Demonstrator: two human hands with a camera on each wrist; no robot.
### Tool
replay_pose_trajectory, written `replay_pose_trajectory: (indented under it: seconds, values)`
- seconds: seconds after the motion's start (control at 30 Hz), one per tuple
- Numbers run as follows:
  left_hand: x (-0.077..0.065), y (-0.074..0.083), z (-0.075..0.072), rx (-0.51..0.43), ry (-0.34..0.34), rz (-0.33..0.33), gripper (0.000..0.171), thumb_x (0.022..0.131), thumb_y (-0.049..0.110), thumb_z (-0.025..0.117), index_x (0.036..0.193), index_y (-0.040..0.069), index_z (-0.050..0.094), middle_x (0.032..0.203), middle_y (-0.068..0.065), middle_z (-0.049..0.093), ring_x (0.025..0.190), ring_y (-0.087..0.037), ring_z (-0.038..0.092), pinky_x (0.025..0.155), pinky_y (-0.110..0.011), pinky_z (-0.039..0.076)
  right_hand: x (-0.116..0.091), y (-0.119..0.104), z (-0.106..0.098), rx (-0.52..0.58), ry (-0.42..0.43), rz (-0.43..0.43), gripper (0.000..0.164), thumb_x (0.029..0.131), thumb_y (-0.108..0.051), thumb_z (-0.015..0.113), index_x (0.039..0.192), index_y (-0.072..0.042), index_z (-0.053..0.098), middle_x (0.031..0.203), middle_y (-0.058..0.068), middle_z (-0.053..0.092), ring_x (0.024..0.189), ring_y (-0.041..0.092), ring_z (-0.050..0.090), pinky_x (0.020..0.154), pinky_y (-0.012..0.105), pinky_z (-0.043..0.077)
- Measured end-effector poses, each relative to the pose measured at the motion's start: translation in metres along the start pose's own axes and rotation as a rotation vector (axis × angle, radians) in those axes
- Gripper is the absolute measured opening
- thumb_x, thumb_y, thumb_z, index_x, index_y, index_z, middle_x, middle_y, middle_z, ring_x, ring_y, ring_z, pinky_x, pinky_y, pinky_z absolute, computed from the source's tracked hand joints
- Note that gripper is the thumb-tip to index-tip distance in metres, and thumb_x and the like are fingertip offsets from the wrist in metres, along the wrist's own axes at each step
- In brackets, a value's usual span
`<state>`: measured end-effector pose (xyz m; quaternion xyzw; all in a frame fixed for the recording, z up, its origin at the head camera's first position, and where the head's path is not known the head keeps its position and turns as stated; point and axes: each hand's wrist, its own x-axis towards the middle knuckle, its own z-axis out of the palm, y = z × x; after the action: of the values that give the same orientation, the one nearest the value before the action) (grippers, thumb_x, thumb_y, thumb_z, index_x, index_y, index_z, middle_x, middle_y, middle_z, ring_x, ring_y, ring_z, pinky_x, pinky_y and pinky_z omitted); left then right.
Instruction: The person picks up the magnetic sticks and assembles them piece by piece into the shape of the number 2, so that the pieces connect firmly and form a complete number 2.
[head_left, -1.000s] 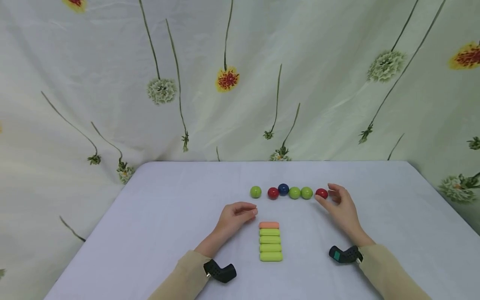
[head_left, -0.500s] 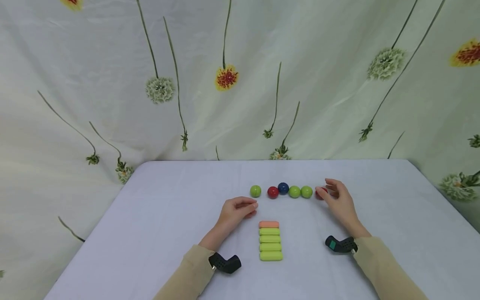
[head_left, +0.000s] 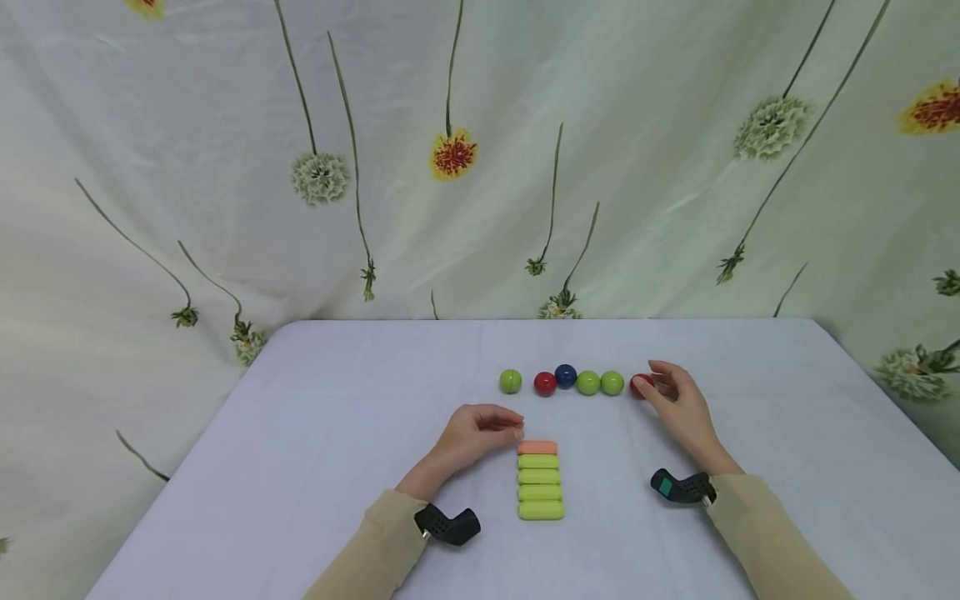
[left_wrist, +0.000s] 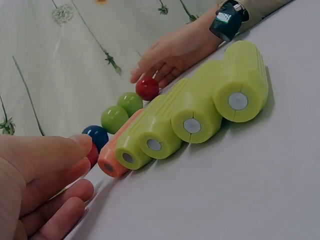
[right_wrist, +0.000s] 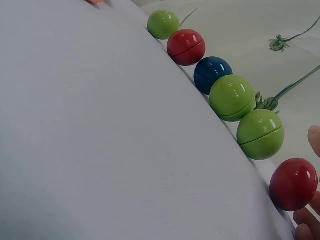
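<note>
In the head view my left hand (head_left: 480,435) is held just left of a stack of short magnetic rods, fingertips right by the orange rod (head_left: 537,447). Its fingers are loosely bent with nothing between them. Several yellow-green rods (head_left: 539,477) lie side by side below the orange one, round metal ends showing in the left wrist view. My right hand (head_left: 681,410) is at the rightmost red ball (right_wrist: 294,185), thumb overlapping it in the head view. The right wrist view has fingers beside that ball, one fingertip apart from it. The ball sits on the table.
A row of glossy balls runs left from the right hand: two green balls (head_left: 600,382), a dark blue ball (head_left: 566,377), another red ball (head_left: 545,383) and a separate green ball (head_left: 510,382). A flower-print cloth (head_left: 480,233) hangs behind the white table (head_left: 337,383).
My left hand has shifted right, toward the orange rod. The right hand has moved slightly left, its thumb now over the red ball. Balls and rods keep their places.
</note>
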<state>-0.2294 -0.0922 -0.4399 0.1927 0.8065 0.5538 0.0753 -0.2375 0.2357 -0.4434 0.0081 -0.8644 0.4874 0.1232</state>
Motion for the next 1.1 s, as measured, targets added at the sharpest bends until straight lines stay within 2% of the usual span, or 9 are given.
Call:
replay_pose_trajectory:
  seconds: [0.23, 0.8, 1.1]
  values:
    - [-0.0024, 0.0003, 0.0005, 0.078, -0.051, 0.033, 0.021, 0.083, 0.026, 0.072, 0.101, 0.016, 0.073, 0.094, 0.008, 0.069, 0.087, -0.009, 0.062, 0.077, -0.025, 0.049, -0.0018, 0.0007, 0.0000, -0.019, -0.004, -0.026, 0.057, 0.093, -0.036, 0.058, 0.133, 0.002, 0.043, 0.131, 0.023, 0.043, 0.115, 0.037, 0.046, 0.098, 0.048, 0.035]
    - [-0.0054, 0.0028, 0.0021, 0.088, -0.085, 0.089, 0.018, 0.083, 0.028, 0.073, 0.097, 0.017, 0.075, 0.091, 0.009, 0.069, 0.086, -0.010, 0.060, 0.073, -0.025, 0.048, -0.0021, 0.0019, 0.0007, -0.062, 0.001, -0.074, 0.047, 0.094, -0.024, 0.058, 0.130, 0.002, 0.048, 0.125, 0.024, 0.047, 0.110, 0.037, 0.049, 0.095, 0.048, 0.038]
    - [-0.0064, 0.0048, 0.0040, 0.129, -0.077, 0.134, 0.016, 0.083, 0.024, 0.072, 0.096, 0.016, 0.075, 0.090, 0.011, 0.068, 0.083, -0.009, 0.059, 0.072, -0.025, 0.048, -0.0023, 0.0006, 0.0007, -0.071, -0.008, -0.058, 0.045, 0.093, -0.023, 0.060, 0.129, 0.002, 0.049, 0.124, 0.023, 0.048, 0.110, 0.037, 0.048, 0.095, 0.048, 0.038]
